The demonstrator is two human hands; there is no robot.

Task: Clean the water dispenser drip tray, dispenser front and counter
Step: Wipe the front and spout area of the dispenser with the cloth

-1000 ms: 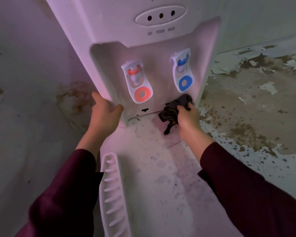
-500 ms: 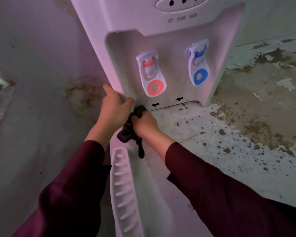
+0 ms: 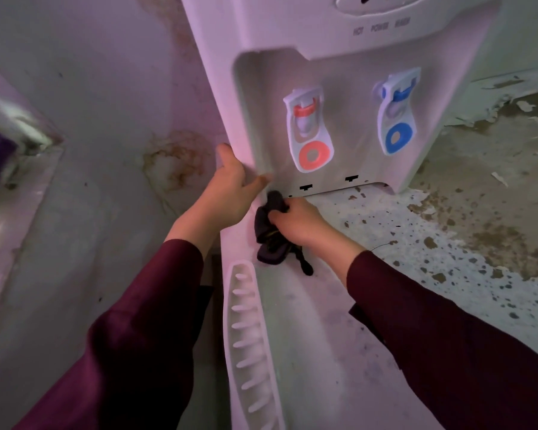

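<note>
1. While bunched into a dark wad, cleaning cloth (image 3: 272, 240) sits at the lower left corner of the dispenser front, touching the tabletop, one loose tail trailing toward the drip tray. Soft, limp and light by the look of it; best held as a wad, with the tail tucked in so as not to drag.
2. Clamped around the cloth's upper part: right hand (image 3: 298, 223), fingers curled fully closed on the fabric, knuckles toward the dispenser.
3. Braced against the left edge of the water dispenser (image 3: 261, 35): left hand (image 3: 230, 190), fingers spread open and flat on the plastic, holding nothing, thumb beside the recess edge.
4. Probably a smooth, rigid plastic shell, likely light enough to slide under a hard wipe, hence the bracing. Protruding and probably more fragile: red tap (image 3: 308, 135) and blue tap (image 3: 396, 113); better wiped around gently than pushed on.
5. Removed and lying just below the cloth, near the left forearm: drip tray (image 3: 246, 330), a white slotted grille, stiff but thin; safest taken by its long rim rather than the ribs.
6. Underneath everything: tabletop (image 3: 416, 249), blotched brown where the surface has flaked, rough to the right and likely to snag cloth.
</note>
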